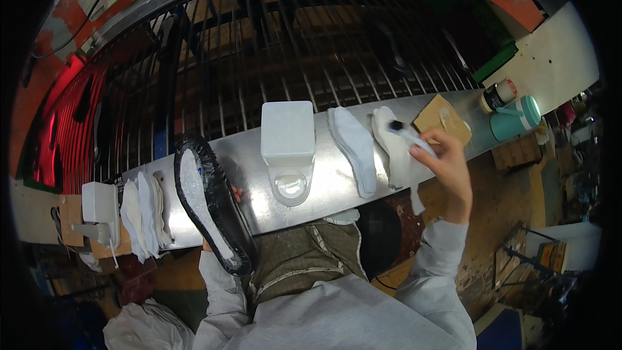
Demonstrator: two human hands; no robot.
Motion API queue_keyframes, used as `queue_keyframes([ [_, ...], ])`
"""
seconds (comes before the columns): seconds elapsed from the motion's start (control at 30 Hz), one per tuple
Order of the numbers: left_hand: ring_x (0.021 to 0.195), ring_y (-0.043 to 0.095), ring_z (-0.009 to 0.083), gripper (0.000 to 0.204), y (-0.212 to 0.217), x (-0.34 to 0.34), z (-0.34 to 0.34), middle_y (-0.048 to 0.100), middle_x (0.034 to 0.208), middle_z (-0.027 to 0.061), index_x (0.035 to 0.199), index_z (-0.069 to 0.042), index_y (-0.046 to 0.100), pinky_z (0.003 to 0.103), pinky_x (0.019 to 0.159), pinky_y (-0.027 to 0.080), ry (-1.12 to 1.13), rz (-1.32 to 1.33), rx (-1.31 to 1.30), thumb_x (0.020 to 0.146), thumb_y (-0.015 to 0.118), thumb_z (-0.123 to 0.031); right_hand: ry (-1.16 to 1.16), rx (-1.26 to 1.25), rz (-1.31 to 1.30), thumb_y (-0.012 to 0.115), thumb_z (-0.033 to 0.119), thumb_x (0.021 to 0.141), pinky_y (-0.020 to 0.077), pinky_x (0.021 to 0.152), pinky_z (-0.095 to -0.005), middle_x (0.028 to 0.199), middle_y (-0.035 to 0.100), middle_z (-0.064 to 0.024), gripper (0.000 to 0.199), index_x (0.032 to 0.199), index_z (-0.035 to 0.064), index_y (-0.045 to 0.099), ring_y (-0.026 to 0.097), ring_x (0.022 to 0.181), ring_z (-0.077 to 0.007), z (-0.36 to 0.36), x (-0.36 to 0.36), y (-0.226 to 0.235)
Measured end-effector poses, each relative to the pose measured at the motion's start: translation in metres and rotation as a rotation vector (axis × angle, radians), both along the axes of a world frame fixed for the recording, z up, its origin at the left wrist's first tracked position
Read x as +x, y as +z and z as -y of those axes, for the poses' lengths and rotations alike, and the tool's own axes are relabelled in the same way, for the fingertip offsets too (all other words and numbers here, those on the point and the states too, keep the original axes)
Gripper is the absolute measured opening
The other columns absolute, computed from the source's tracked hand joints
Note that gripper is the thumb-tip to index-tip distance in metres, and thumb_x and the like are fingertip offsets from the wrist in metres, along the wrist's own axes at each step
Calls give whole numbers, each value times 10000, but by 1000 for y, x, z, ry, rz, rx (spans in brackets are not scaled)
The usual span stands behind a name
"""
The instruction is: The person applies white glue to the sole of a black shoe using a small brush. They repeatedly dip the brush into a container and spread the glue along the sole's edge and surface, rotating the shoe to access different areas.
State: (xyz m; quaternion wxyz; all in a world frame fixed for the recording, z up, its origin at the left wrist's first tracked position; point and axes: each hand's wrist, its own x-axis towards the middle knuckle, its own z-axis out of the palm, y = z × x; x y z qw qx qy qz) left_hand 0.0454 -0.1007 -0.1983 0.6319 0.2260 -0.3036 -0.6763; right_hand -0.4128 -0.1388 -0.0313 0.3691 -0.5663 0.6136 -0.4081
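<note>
My left hand (237, 193) holds a black shoe upper (240, 227) from behind, bottom side up. Its edges are gathered around a long pale strip of the underside (198, 188), which looks wet in its upper part. Most of that hand is hidden by the shoe. Between the thumb and fingers of my right hand (448, 159) is a small brush (414, 139), with a white handle and dark bristles. The brush hovers over a stack of whitish foot-shaped pieces (383, 123). From below my right hand hangs a pale strip (416, 199).
A metal bench (259, 214) carries a white dispenser (288, 133) with a round cup, bluish-white foot-shaped pieces (353, 149), cardboard (447, 116), a teal mug (508, 123) and a tin (495, 95). More stacks (148, 214) and a second dispenser (99, 204) stand left. Metal bars (259, 91) run behind.
</note>
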Motion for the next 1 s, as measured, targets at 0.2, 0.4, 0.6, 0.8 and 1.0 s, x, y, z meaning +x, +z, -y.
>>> queue_keyframes([
  [0.2,1000,657,273,355,-11,5,1,616,1140,175,1268,65,568,430,1191,363,1,9,64,1042,525,-204,-33,-93,-270,786,80,835,476,705,-249,874,681,-14,151,933,7,698,610,789,-81,74,-16,-71],
  [0.4,1038,638,278,350,-19,15,0,629,1150,166,1274,34,580,444,1203,339,-53,-101,122,1041,532,-222,-17,-424,-328,772,95,804,480,810,-333,947,722,-75,157,946,38,736,669,936,-212,87,-13,-88],
  [0.6,989,676,318,761,-7,11,-5,679,1110,254,1298,70,573,374,913,559,69,-26,215,986,394,-600,107,-218,93,595,313,1015,438,655,-237,952,723,-107,384,882,-25,721,592,726,-118,22,46,-23],
  [0.8,1044,639,278,479,15,-15,-14,624,1245,184,1354,14,547,376,1012,501,142,-392,140,1013,520,-322,548,-69,374,605,74,884,504,716,-245,1017,741,-120,170,861,-35,734,666,812,-130,-27,138,-37],
  [1.0,1157,531,241,537,50,-7,-10,507,1342,136,1442,10,422,361,989,495,-68,-875,261,994,625,-205,469,-84,411,624,45,935,506,727,-273,986,723,-118,157,904,-33,756,661,811,-163,-34,176,-40],
])
